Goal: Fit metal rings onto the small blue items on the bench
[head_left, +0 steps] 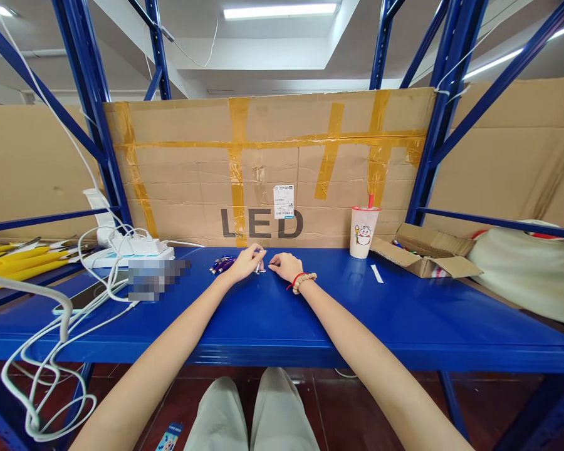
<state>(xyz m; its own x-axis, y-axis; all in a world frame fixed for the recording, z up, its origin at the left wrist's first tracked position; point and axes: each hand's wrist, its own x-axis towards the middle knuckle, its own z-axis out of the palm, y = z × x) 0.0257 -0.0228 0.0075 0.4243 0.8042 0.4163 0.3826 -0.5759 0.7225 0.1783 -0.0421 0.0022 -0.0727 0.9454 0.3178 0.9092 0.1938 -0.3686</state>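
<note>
On the blue shelf [282, 313], my left hand [247, 263] is closed in a pinch, its fingertips together around something too small to make out. Small shiny metallic pieces [260, 269] show at its fingertips, between my two hands. My right hand [286, 267] rests just to the right with curled fingers pressed together; whatever they may hold is hidden. A red string and a beaded bracelet [304, 282] circle the right wrist. Left of my left hand lies a small heap of dark purple, shiny pieces [222, 264], partly covered by that hand.
A paper cup [364, 233] with a red straw stands right, beside an open cardboard box [425, 250] and a white strip [376, 274]. Left are a power strip [141, 250], tangled white cables [51, 369] and yellow-handled tools [28, 263]. A taped cardboard panel [183, 181] closes the back.
</note>
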